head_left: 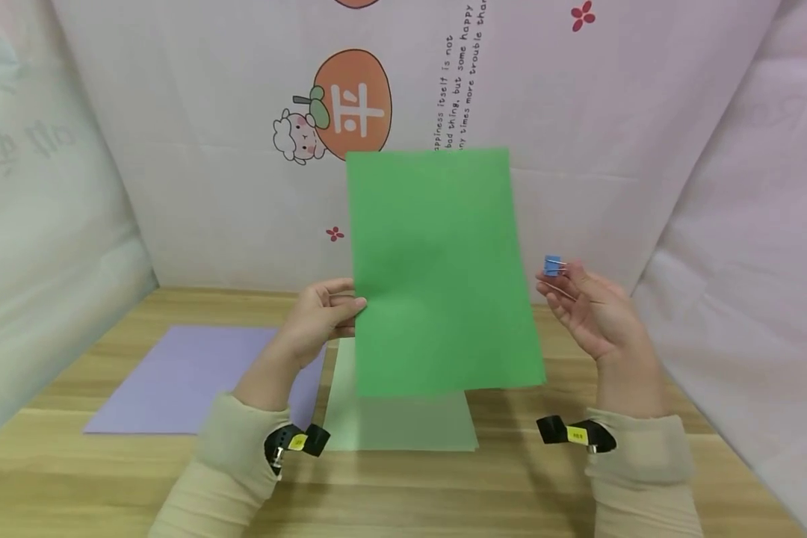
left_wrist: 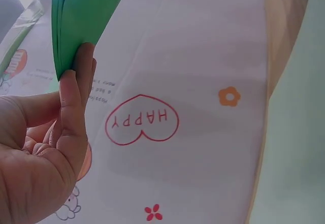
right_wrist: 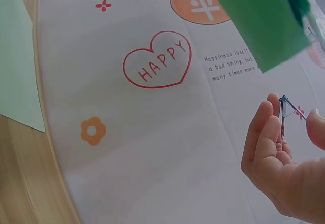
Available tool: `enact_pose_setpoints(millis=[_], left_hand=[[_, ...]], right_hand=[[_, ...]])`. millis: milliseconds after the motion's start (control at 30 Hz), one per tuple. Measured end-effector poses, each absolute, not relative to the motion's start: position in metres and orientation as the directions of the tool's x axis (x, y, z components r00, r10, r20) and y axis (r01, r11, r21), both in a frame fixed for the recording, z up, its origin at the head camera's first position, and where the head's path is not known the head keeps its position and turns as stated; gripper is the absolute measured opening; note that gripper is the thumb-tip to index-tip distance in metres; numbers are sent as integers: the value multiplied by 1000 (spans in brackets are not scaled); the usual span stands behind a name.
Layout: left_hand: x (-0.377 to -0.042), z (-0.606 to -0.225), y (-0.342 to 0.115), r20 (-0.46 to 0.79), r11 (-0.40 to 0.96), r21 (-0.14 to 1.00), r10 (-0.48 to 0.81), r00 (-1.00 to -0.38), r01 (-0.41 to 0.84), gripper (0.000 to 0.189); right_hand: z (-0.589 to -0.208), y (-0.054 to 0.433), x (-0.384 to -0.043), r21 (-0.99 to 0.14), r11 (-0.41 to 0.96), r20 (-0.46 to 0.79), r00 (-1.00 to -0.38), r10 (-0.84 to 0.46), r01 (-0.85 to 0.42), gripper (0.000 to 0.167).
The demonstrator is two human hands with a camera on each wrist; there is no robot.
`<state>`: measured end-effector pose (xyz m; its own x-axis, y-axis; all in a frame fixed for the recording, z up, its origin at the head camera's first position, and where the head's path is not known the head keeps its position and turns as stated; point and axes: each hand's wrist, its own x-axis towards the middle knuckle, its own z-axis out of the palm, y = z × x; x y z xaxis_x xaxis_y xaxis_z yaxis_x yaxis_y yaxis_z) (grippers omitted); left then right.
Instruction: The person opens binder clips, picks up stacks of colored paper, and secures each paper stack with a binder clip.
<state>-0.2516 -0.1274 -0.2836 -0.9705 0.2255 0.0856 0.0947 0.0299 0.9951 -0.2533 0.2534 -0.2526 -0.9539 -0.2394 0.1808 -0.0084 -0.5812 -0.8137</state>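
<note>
Upright above the table, a green paper stack (head_left: 437, 269) is pinched at its left edge by my left hand (head_left: 319, 317). Several layers show along the edge of the green paper (left_wrist: 94, 16) in the left wrist view, with the left thumb and fingers on its two sides. To the right of the paper, my right hand (head_left: 598, 310) pinches a small blue binder clip (head_left: 552, 266) by its wire handles. Seen from the right wrist, the binder clip (right_wrist: 283, 113) sits between thumb and fingers, apart from the paper's corner (right_wrist: 274, 56).
Purple paper (head_left: 195, 381) lies on the wooden table (head_left: 376, 493) at the left. Pale green paper (head_left: 403, 426) lies in the middle, partly hidden behind the raised green paper. White printed cloth (head_left: 222, 149) hangs behind and at both sides.
</note>
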Motion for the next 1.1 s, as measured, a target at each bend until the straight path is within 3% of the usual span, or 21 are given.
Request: enact_pose_setpoints(millis=[233,667,1100], left_hand=[[-244,-274,-140,91,47,993,213,-973,104,61],[-242,-271,-143,88,62,993,219,-972,103,61],[-244,-275,-138,80,67,993,243,-967,99,60]], right_hand=[[-250,245,-250,-866,-499,170,-964,-204,-47,20],[-248,238,-248,-874,-482,157,-974,-164,-60,11],[-250,237,-251,-906,-422,75,-981,-177,8,16]])
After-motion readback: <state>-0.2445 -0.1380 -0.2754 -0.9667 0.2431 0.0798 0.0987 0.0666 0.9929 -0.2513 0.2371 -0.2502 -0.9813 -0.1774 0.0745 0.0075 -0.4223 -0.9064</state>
